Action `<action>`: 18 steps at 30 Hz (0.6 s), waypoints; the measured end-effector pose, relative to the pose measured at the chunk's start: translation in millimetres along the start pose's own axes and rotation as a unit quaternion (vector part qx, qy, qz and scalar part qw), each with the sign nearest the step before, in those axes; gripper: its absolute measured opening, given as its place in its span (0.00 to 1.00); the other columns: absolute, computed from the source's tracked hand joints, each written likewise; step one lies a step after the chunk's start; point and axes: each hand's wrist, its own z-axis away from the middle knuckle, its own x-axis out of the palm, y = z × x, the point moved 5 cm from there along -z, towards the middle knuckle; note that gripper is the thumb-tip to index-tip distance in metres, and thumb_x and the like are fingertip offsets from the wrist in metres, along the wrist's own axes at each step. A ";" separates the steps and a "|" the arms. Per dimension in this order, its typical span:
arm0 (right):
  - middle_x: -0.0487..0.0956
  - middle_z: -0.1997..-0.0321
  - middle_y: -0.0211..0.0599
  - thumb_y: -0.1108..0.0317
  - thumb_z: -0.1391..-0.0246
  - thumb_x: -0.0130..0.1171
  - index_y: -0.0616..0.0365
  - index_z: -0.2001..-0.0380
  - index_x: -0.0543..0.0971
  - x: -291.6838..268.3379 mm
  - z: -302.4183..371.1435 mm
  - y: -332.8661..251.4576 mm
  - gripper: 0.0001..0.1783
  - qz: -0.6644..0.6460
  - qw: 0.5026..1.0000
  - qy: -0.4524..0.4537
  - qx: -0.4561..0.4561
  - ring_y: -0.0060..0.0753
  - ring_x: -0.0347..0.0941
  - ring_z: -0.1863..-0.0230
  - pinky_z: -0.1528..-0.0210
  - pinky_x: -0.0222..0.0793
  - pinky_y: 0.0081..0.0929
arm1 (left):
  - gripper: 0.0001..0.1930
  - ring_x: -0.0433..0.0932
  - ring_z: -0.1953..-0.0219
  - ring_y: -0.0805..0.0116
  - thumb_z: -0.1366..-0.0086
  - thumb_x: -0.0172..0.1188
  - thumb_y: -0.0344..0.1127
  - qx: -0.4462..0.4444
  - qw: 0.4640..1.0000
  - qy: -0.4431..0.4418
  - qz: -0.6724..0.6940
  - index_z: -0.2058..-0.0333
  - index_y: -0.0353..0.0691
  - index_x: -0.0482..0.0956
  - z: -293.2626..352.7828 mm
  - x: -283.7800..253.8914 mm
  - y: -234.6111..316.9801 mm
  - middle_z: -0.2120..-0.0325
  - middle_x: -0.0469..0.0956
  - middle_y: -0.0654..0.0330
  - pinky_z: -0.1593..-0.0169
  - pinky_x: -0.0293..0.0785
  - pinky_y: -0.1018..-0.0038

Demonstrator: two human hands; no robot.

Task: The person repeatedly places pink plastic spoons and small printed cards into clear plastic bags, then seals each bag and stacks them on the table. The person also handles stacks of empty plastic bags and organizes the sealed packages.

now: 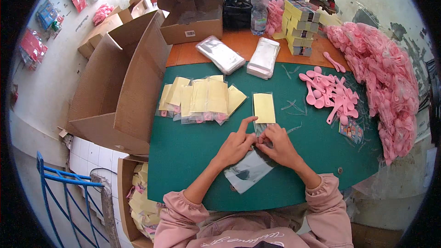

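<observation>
A clear plastic bag holding a pale yellow card lies on the green mat in front of me. At its near end, my left hand pinches the plastic, its index finger stretched out beside the card. My right hand is closed on the same end, fingertips almost meeting the left ones. Just below both hands lies a clear plastic sleeve; whether it joins the bag is hidden by my fingers. Left of them lie several filled bags with yellow cards and pink pieces.
Loose pink spoons lie at the right, beside a large heap of bagged pink spoons. Two stacks of clear sleeves, a water bottle and card stacks stand farther back. An open cardboard box flanks the table's left.
</observation>
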 end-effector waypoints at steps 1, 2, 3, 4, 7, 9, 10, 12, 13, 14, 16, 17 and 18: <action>0.68 0.72 0.35 0.69 0.60 0.60 0.56 0.77 0.71 0.7 0.4 -4.6 0.07 0.000 1.000 0.000 -0.001 0.36 0.64 0.65 0.65 0.56 0.32 | 0.24 0.78 0.70 0.68 0.41 0.46 0.26 0.001 1.000 0.000 0.000 0.45 0.42 0.55 -2.1 -1.5 -3.1 0.73 0.78 0.54 0.66 0.74 0.73; 0.68 0.72 0.35 0.69 0.60 0.59 0.56 0.77 0.71 2.1 0.9 -11.0 0.08 0.036 0.999 -0.002 -0.011 0.37 0.64 0.63 0.64 0.54 0.33 | 0.23 0.77 0.70 0.71 0.41 0.48 0.27 0.006 1.000 -0.002 0.007 0.46 0.42 0.57 -4.2 -3.6 -6.6 0.74 0.78 0.56 0.67 0.75 0.76; 0.67 0.72 0.35 0.68 0.60 0.59 0.55 0.77 0.70 3.5 2.8 -15.6 0.08 0.071 0.997 -0.007 -0.022 0.37 0.63 0.62 0.63 0.53 0.33 | 0.23 0.76 0.71 0.74 0.40 0.51 0.27 0.010 1.000 -0.003 0.016 0.47 0.42 0.58 -4.1 -3.4 -9.6 0.74 0.78 0.57 0.68 0.75 0.78; 0.67 0.72 0.35 0.68 0.60 0.59 0.55 0.77 0.70 4.9 3.6 -17.2 0.08 0.071 0.997 -0.009 -0.022 0.37 0.63 0.62 0.63 0.53 0.33 | 0.23 0.76 0.71 0.74 0.40 0.51 0.27 0.009 1.000 -0.001 0.018 0.47 0.42 0.58 -4.7 -3.7 -12.1 0.74 0.78 0.57 0.68 0.75 0.78; 0.67 0.72 0.33 0.67 0.59 0.59 0.55 0.77 0.70 2.8 5.0 -20.3 0.08 0.075 0.996 0.018 -0.040 0.36 0.63 0.62 0.63 0.53 0.33 | 0.23 0.75 0.71 0.77 0.41 0.53 0.26 -0.006 0.998 -0.011 0.069 0.47 0.42 0.60 -6.9 -3.3 -12.8 0.74 0.78 0.59 0.68 0.74 0.81; 0.68 0.71 0.33 0.67 0.59 0.59 0.55 0.77 0.70 2.5 4.9 -17.0 0.08 0.026 0.999 -0.011 -0.038 0.37 0.63 0.62 0.63 0.53 0.33 | 0.23 0.75 0.70 0.77 0.41 0.53 0.26 -0.044 0.995 0.007 0.092 0.48 0.41 0.60 -5.5 -3.5 -9.6 0.74 0.77 0.58 0.68 0.74 0.81; 0.68 0.71 0.33 0.67 0.59 0.59 0.55 0.77 0.70 -0.6 4.3 -16.4 0.08 0.027 0.999 -0.009 -0.038 0.37 0.63 0.62 0.63 0.53 0.33 | 0.23 0.75 0.70 0.77 0.41 0.53 0.26 -0.042 0.995 0.006 0.091 0.48 0.41 0.60 -6.0 -2.6 -9.7 0.74 0.77 0.58 0.68 0.74 0.81; 0.67 0.73 0.32 0.67 0.58 0.60 0.56 0.78 0.69 -8.6 3.4 -17.0 0.09 -0.024 0.998 -0.034 -0.044 0.34 0.63 0.66 0.63 0.54 0.30 | 0.21 0.76 0.73 0.77 0.43 0.53 0.25 -0.027 0.996 0.031 0.080 0.50 0.40 0.62 -5.9 -4.0 -10.8 0.75 0.78 0.58 0.71 0.74 0.80; 0.67 0.73 0.32 0.67 0.58 0.60 0.56 0.78 0.69 -16.4 2.1 -16.2 0.09 -0.022 0.998 -0.034 -0.046 0.34 0.63 0.66 0.63 0.54 0.30 | 0.21 0.76 0.73 0.77 0.43 0.53 0.25 -0.024 0.996 0.033 0.081 0.50 0.40 0.62 -5.7 -6.7 -11.9 0.75 0.78 0.58 0.71 0.74 0.80; 0.67 0.73 0.31 0.67 0.57 0.60 0.57 0.78 0.68 -20.7 2.1 -15.0 0.10 -0.106 0.988 -0.098 -0.054 0.31 0.63 0.67 0.64 0.55 0.28 | 0.19 0.76 0.73 0.78 0.43 0.52 0.25 -0.044 0.990 0.046 0.126 0.51 0.39 0.64 -5.1 -10.7 -16.2 0.75 0.78 0.58 0.70 0.74 0.81; 0.66 0.74 0.28 0.66 0.55 0.60 0.57 0.78 0.68 -45.3 2.1 -0.6 0.11 -0.237 0.956 -0.170 -0.035 0.24 0.62 0.69 0.65 0.58 0.24 | 0.18 0.76 0.72 0.78 0.42 0.52 0.25 -0.063 0.981 0.064 0.172 0.52 0.39 0.66 -6.7 -15.5 -21.2 0.74 0.78 0.58 0.70 0.74 0.82; 0.66 0.75 0.27 0.66 0.54 0.60 0.58 0.78 0.68 -67.1 1.9 13.0 0.11 -0.284 0.943 -0.176 -0.009 0.21 0.62 0.70 0.66 0.60 0.22 | 0.15 0.76 0.71 0.77 0.41 0.51 0.26 -0.062 0.984 0.023 0.163 0.54 0.38 0.67 -7.4 -13.7 -19.1 0.72 0.78 0.58 0.68 0.74 0.82; 0.69 0.71 0.28 0.68 0.53 0.58 0.60 0.75 0.69 -93.9 5.6 38.4 0.09 -0.289 0.942 -0.168 0.015 0.19 0.64 0.66 0.65 0.62 0.20 | 0.13 0.76 0.70 0.76 0.40 0.50 0.27 -0.059 0.986 -0.024 0.156 0.55 0.37 0.69 -9.3 -9.4 -16.8 0.71 0.78 0.58 0.66 0.73 0.82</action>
